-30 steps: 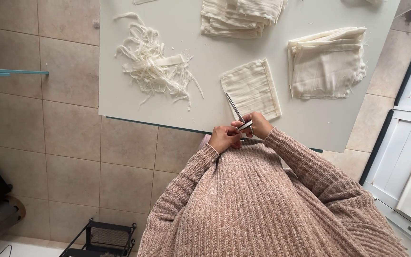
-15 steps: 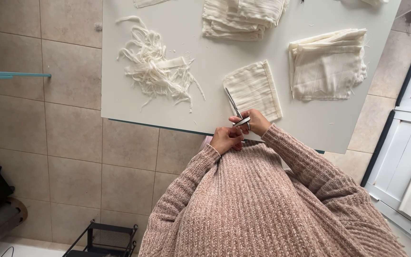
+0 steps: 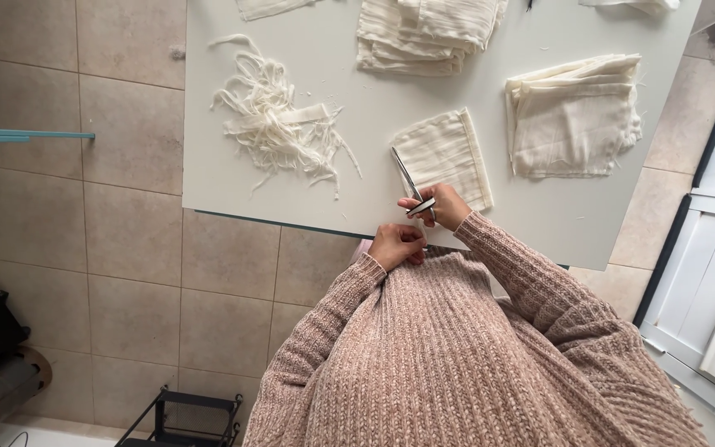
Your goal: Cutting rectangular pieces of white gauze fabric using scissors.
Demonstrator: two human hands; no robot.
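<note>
Since a second ago the two hands have come apart: they were bunched together at the table's near edge, and now the left hand (image 3: 396,246) has dropped back toward the pink knitted sweater (image 3: 457,356) while the right hand (image 3: 439,207) stays up over the table (image 3: 208,178). The joint handling at the edge looks over, and the scissors (image 3: 411,186) are with one hand alone.

The left hand is curled into a loose fist just off the table edge; whether it pinches anything I cannot tell. The right hand, at about 1 o'clock from it, has its fingers clasped around the scissors' handles.

The scissors lie at the table's near edge, long axis running from 5 o'clock to 11 o'clock, tips pointing away toward 11, the blades seemingly together. Their tips meet the near left corner of a small folded cream cloth (image 3: 444,156).

Farther out, at 10 o'clock, a heap of cut strips (image 3: 279,124); at 2 o'clock a larger folded stack (image 3: 573,116); at 12, another pile (image 3: 428,33)
</note>
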